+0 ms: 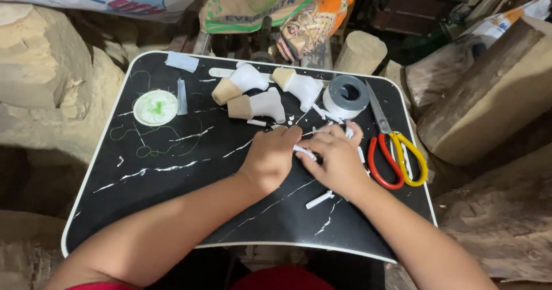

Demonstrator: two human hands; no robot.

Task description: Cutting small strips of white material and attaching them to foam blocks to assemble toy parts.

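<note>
So the person's got both hands down in the middle of a black tray table (172,209), working a small white strip (305,153) between them. The left hand (269,159) is curled knuckles-up with its fingertips pinching one end of the strip, and the right hand (339,160) is bunched over the other end, fingers closed on it, so the strip sits right between the two hands, just off the tabletop. Looks to me like the fiddly bit is in hand, folding or sticking that piece, and I'd guess whatever follows needs a steady pinch and not much else, since it's tiny. Around them: three small cone-ish pieces (253,91) in tan and white lie at the back of the table, a roll of grey tape (346,94) just right of those, and scissors with one red and one yellow handle (397,152) lying close beside the right hand. A round white lid with green thread in it (156,107) sits well off to the left. White scraps (319,199) are scattered everywhere, one right under the right wrist, so that's the clutter most likely to get in the way. Scissor blades point away, at least.
</note>
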